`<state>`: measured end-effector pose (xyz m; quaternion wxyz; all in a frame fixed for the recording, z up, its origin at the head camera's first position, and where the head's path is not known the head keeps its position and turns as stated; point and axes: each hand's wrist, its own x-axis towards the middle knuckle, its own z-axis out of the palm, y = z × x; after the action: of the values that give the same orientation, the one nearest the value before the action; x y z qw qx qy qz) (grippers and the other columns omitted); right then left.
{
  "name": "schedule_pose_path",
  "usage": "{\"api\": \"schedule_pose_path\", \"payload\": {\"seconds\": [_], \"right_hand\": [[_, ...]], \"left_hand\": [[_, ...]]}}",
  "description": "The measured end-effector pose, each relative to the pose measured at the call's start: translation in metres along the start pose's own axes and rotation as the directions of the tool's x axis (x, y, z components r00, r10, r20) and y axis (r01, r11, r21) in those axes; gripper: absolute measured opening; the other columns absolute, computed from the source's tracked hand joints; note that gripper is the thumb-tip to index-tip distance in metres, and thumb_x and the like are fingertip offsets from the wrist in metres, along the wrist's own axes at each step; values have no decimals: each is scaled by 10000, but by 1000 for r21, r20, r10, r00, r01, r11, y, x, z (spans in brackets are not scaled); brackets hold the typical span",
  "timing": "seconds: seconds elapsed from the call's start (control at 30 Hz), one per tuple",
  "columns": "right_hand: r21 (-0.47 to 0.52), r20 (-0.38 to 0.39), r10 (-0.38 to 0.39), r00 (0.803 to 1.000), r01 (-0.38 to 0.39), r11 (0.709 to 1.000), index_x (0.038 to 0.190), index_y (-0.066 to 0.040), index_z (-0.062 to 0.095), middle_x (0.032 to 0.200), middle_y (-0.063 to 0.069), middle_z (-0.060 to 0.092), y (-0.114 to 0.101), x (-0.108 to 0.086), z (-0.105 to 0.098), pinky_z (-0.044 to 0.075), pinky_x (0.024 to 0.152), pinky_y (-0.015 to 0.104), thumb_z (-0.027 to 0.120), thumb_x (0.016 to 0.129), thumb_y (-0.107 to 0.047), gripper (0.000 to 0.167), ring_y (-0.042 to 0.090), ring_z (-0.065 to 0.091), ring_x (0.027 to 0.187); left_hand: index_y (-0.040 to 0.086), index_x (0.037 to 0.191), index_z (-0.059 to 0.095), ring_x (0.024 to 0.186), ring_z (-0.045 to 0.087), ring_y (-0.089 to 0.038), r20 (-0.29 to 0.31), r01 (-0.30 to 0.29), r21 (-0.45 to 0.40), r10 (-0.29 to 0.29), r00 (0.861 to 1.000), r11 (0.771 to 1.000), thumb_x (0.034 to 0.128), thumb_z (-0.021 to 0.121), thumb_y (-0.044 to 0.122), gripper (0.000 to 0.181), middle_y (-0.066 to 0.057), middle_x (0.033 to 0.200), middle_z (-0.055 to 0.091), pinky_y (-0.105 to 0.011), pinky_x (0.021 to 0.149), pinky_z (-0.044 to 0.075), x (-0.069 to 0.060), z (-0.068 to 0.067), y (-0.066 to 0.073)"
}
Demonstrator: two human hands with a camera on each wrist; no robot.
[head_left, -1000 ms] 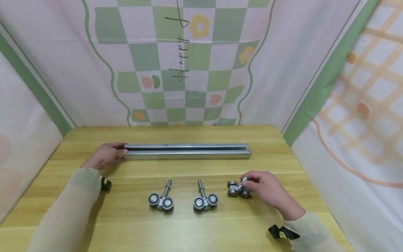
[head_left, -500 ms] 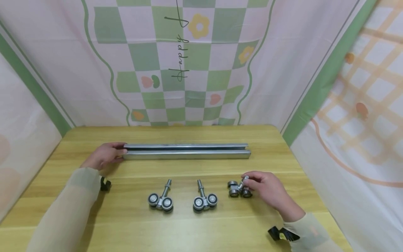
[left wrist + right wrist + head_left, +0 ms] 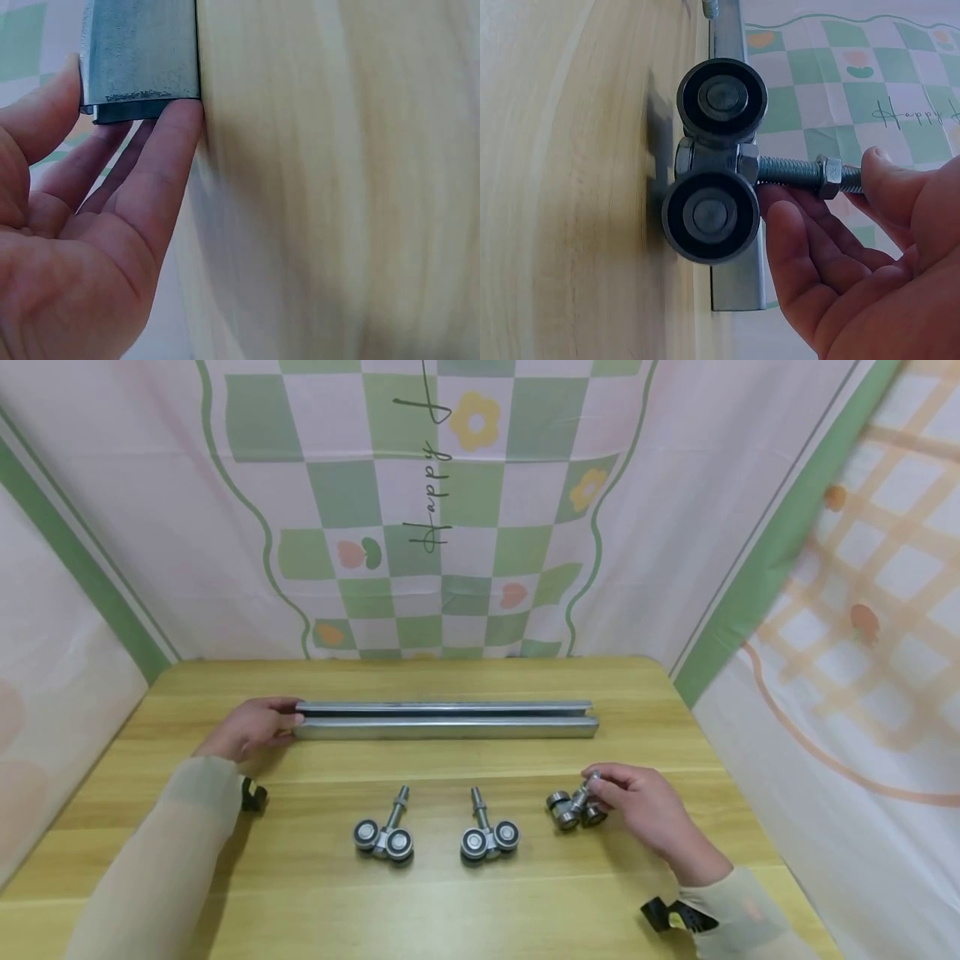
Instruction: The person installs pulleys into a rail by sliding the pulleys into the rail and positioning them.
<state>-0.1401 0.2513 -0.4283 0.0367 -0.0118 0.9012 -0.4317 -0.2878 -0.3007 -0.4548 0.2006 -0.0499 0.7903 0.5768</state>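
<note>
1. From my station I find the left hand (image 3: 251,727) holding the left end of the metal rail (image 3: 450,729), thumb and fingers closed in on it; I judge the grip steadies the rail against sliding.
2. The rail lies across the far part of the wooden table (image 3: 450,914), slot (image 3: 442,713) upward, right end free; I judge this leaves the channel accessible.
3. The right hand (image 3: 637,802) pinches the bolt (image 3: 791,171) of the held trolley (image 3: 720,154), just nearside of the rail's right end. I take the upward-slanting bolt to serve as a handle, leaving the wheels largely uncovered. Whether they touch the table, I cannot tell.
4. The left loose trolley (image 3: 385,841) and right loose trolley (image 3: 487,841) rest apart, bolts toward the rail; I judge the gap lets either be gripped alone.
</note>
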Motion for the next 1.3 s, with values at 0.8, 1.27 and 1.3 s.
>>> {"api": "schedule_pose_path", "payload": {"seconds": [0.8, 1.27, 1.3], "right_hand": [[70, -123, 35, 992, -26, 997, 1306, 40, 613, 1190, 220, 651, 39, 26, -38, 587, 801, 281, 553, 1047, -236, 383, 227, 684, 928], [166, -194, 64, 979, -31, 986, 1366, 83, 535, 1212, 284, 596, 68, 49, -66, 574, 820, 254, 499, 1068, -248, 447, 176, 675, 935], [167, -200, 65, 978, -31, 985, 1372, 81, 531, 1211, 282, 594, 69, 51, -68, 573, 821, 251, 496, 1069, -255, 453, 178, 674, 937]], "left_hand": [[-58, 1541, 236, 1366, 345, -421, 2, -4, -10, 4, 1000, 1000, 1026, 555, 69, 620, -298, 1556, 242, -431, 1046, 456, 1, 1, 0], [-61, 1541, 230, 1373, 333, -423, 3, -8, -3, 8, 1000, 1000, 1028, 553, 74, 621, -297, 1561, 232, -427, 1044, 456, 0, 1, 2], [-64, 1541, 226, 1375, 329, -427, 4, -11, -1, 11, 1000, 1000, 1029, 552, 76, 623, -300, 1561, 227, -429, 1045, 455, -1, 1, 2]]}}
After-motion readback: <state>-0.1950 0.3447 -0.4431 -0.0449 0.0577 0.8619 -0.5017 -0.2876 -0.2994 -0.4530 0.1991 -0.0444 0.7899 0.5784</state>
